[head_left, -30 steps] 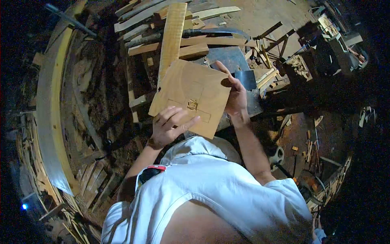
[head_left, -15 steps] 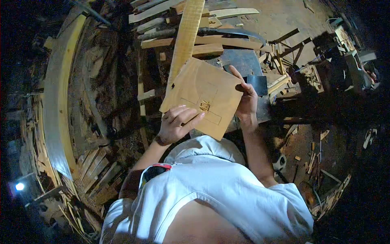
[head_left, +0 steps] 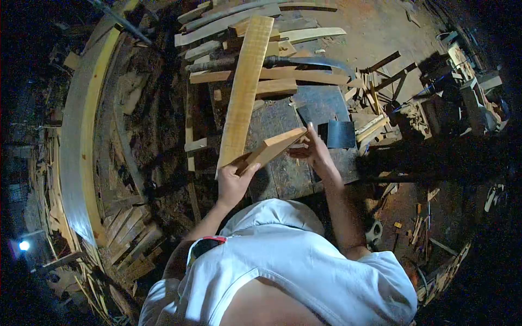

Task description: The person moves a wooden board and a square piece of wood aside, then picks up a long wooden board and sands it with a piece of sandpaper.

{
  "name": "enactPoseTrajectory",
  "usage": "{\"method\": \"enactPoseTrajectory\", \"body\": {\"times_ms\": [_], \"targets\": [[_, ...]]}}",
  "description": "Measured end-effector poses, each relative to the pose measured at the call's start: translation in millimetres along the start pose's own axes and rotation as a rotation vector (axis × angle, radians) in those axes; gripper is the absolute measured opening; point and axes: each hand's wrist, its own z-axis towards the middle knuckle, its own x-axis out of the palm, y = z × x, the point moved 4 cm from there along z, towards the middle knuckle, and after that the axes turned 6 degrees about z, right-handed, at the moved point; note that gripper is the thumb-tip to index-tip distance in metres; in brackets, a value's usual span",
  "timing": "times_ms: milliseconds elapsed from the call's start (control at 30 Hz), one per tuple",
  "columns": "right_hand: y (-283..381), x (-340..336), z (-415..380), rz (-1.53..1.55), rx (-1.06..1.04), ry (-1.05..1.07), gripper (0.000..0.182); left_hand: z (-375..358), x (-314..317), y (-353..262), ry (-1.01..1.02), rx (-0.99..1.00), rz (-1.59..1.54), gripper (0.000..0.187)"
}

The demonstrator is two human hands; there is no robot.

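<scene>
Both hands hold a flat wooden board [head_left: 273, 145], tilted so that its edges show and its broad face is mostly hidden. At the board's near left corner, my left hand [head_left: 235, 183] grips with thumb and fingers closed on it. My right hand [head_left: 316, 154] holds the far right corner, the thumb up against the edge and the fingers beneath. Just behind the left hand, a long pale plank [head_left: 247, 87] runs away across the workbench [head_left: 288, 174]. A dark square plate [head_left: 341, 134] lies on the bench to the right of my right hand.
Several wooden strips [head_left: 272, 76] lie across the far bench, with a long curved dark blade [head_left: 304, 61] among them. A large beam [head_left: 79, 146] curves along the left side. Wood scraps [head_left: 130, 233] are piled at lower left, and more clutter [head_left: 418, 233] lies on the right floor.
The board has turned from face-up, showing pencil lines and a small carved patch, to nearly edge-on. My left hand has shifted from lying on its face to gripping its corner; the right moved down slightly.
</scene>
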Motion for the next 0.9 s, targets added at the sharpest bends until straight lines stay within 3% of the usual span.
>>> {"method": "enactPoseTrajectory", "body": {"times_ms": [67,133,167,200,233,300,400,433,467,533,567,600,633,667,700,800,833,900], "targets": [[-6,-5,11,-0.088,0.080,-0.031,0.066,2,8,10,-0.046,-0.024,0.002,0.024],[-12,-13,26,-0.120,0.094,0.004,0.058,2,18,40,-0.120,-0.292,-0.214,0.020],[-10,-16,32,-0.168,-0.020,-0.029,0.053,1,29,61,-0.142,-0.417,-0.462,0.021],[-9,-19,39,-0.214,-0.135,-0.062,0.048,1,33,66,-0.148,-0.417,-0.458,0.021],[-7,-25,50,-0.233,-0.147,-0.042,0.037,-2,39,73,-0.182,-0.573,-0.627,0.024],[3,-33,69,-0.275,-0.181,-0.043,0.036,-10,53,88,-0.208,-0.847,-0.807,0.029],[25,-25,88,-0.201,-0.162,-0.033,0.031,-19,77,102,-0.159,-0.882,-0.949,0.032],[31,-25,99,-0.195,-0.192,-0.029,0.029,-23,88,121,-0.040,-0.759,-0.934,0.034],[38,-24,113,-0.192,-0.220,-0.023,0.028,-26,93,129,-0.053,-0.759,-0.936,0.034],[53,-21,144,-0.152,-0.196,-0.027,0.026,-30,98,141,-0.012,-0.745,-0.430,0.043],[69,-19,159,-0.494,-0.375,-0.041,0.025,-30,94,145,0.042,-0.565,-0.161,0.063],[81,-13,172,-0.833,-0.554,-0.052,0.024,-30,89,146,0.027,-0.577,-0.159,0.063],[87,-8,187,-0.832,-0.547,-0.034,0.024,-24,76,136,-0.071,-0.434,0.111,0.062],[103,3,194,-1.036,-0.892,-0.073,0.025,-17,64,124,-0.163,-0.284,0.380,0.062],[113,16,198,-1.223,-1.250,-0.116,0.026,-5,45,101,-0.177,-0.289,0.415,0.065],[125,35,234,-1.391,-1.251,-0.184,0.027,25,34,113,-0.210,-0.236,0.525,0.070],[127,37,245,-1.447,-1.097,-0.105,0.039,35,34,116,-0.220,-0.239,0.531,0.070],[125,40,253,-1.517,-1.015,-0.130,0.039,58,41,118,-0.180,-0.202,0.598,0.077]]}}
